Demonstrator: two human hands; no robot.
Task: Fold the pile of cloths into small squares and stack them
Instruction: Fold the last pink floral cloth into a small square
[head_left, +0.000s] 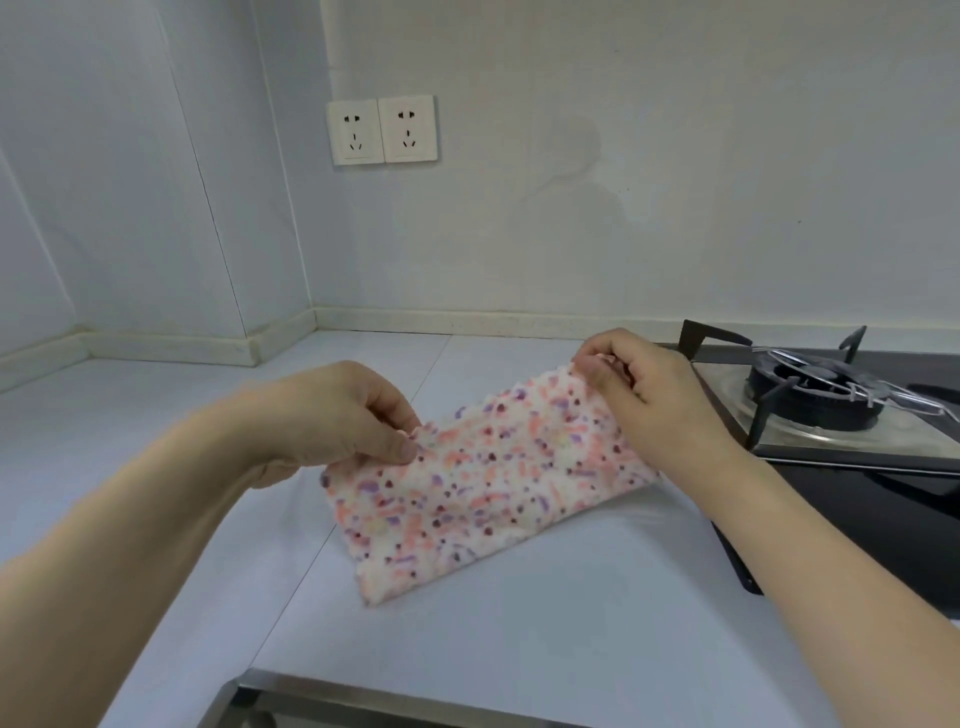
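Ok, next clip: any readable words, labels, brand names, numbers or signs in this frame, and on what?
None can be read.
Speckled cloth: only a dotted pattern, no tag or label showing.
Wall sockets: plain faces, no print visible.
Gas stove: no brand or marking visible on the part in view.
Countertop and wall: bare of text.

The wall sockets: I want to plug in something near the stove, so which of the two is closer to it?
The right-hand socket, next to the left-hand socket on the wall, is on the side toward the gas stove.
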